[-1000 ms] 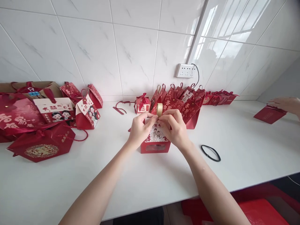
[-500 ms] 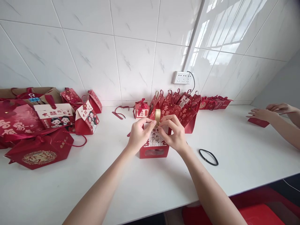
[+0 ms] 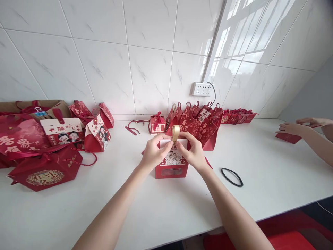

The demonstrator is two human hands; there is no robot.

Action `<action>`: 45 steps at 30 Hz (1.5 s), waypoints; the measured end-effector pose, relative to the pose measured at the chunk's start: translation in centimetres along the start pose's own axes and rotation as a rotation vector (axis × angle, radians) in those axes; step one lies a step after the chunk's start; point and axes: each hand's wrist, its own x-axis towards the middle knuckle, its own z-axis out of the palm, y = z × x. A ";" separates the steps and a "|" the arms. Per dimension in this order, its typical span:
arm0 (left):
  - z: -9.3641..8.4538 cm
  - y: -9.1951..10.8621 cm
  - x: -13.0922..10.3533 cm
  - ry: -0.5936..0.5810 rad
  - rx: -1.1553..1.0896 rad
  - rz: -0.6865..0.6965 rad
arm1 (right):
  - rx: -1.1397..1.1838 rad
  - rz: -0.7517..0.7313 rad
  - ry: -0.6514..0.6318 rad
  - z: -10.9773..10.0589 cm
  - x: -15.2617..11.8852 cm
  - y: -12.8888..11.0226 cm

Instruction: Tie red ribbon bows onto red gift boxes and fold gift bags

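A red and white gift box [image 3: 172,160] with a printed couple and a window low on its front stands upright on the white table. A gold ribbon loop [image 3: 176,133] rises from its top. My left hand [image 3: 156,150] pinches the top edge at the left of the loop, thumb in front and fingers behind. On the right side of the loop, my right hand [image 3: 191,151] grips the same edge in the same way. The fingers behind the box are partly hidden.
Several red gift boxes [image 3: 208,133] stand behind, and more [image 3: 54,170] sit at the left. A black band [image 3: 232,177] lies right of my hands. At the far right, another person's hands [image 3: 296,128] hold a red box [image 3: 288,137]. A power strip [image 3: 201,89] is on the wall.
My thumbs have pressed in against the box's top edge beneath the loop, and my right-hand fingers have moved behind it. The view has shifted slightly.
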 end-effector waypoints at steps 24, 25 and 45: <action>-0.2 0.0 0.2 -0.018 0.015 0.053 | -0.103 -0.072 -0.065 -0.5 0.5 0.2; -0.2 -0.1 0.2 -0.024 0.006 0.059 | -0.093 -0.065 -0.063 -0.5 0.5 0.2; 0.4 -0.6 -0.1 0.072 -0.072 -0.002 | -0.072 -0.051 -0.083 -0.5 0.6 0.1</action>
